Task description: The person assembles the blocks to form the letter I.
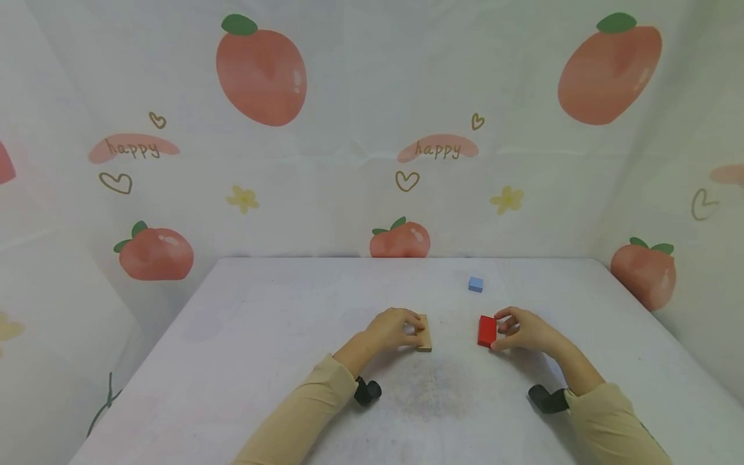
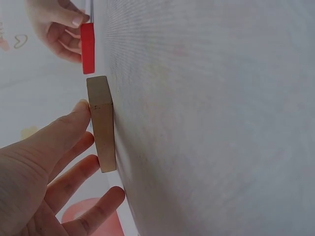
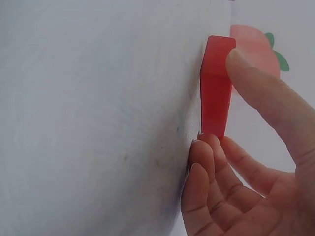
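Observation:
On the table, my left hand (image 1: 395,327) is at a plain wooden block (image 1: 425,336) lying flat. In the left wrist view its thumb touches the upper edge of the wooden block (image 2: 104,132) close to one end, and bent fingers meet it toward the other. To the right lies a red block (image 1: 487,331), with my right hand (image 1: 522,330) at its right side. The right wrist view has the thumb on one end of the red block (image 3: 215,98) and fingertips at the opposite end, the remaining fingers curling beside it.
Behind the red block, a small light blue block (image 1: 476,285) sits farther back on the white table (image 1: 261,361). A white curtain (image 1: 349,129) printed with fruit and hearts rises at the table's back edge. A dark wrist device (image 1: 367,391) hangs below the left sleeve.

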Demonstrator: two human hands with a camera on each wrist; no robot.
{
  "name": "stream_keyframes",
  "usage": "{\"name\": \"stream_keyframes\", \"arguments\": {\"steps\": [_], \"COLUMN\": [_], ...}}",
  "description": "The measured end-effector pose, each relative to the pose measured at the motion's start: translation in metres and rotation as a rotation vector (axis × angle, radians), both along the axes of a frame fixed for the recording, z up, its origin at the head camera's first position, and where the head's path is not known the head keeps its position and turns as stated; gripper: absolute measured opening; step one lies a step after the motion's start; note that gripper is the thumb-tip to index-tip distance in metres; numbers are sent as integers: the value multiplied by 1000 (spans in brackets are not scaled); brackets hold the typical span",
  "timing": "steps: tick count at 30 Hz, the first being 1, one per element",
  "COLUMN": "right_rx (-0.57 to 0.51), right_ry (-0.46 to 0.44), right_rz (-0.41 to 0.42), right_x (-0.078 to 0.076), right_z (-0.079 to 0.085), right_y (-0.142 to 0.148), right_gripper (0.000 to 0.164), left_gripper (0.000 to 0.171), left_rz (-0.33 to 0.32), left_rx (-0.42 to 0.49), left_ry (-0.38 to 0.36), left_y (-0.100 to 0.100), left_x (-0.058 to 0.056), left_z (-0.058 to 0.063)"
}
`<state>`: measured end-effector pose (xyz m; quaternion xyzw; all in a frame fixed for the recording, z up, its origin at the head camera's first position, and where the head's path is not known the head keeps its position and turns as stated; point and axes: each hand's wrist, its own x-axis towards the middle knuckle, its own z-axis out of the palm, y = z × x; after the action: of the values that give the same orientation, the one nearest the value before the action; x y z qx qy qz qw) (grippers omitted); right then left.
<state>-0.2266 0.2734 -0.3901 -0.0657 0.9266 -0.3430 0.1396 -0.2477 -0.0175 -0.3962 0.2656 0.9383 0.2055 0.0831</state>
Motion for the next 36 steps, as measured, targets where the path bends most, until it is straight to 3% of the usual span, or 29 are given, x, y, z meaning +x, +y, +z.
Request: {"name": "stream_keyframes", "arguments": {"steps": [6,36], "right_rx": [-13,45], "right_ry": [-18,147], "right_rz": [0,73], "right_x": [-2,0], "right_z": [-3,0], "right_y": [1,-4], "right_gripper": [63,55], "left_gripper": [35,34], "left_rz": [6,-6], "left_rx": [4,4], "left_ry": [-11,2], "left_y": [0,-1], "left_x": [1,0], "left_z": [0,-1]}}
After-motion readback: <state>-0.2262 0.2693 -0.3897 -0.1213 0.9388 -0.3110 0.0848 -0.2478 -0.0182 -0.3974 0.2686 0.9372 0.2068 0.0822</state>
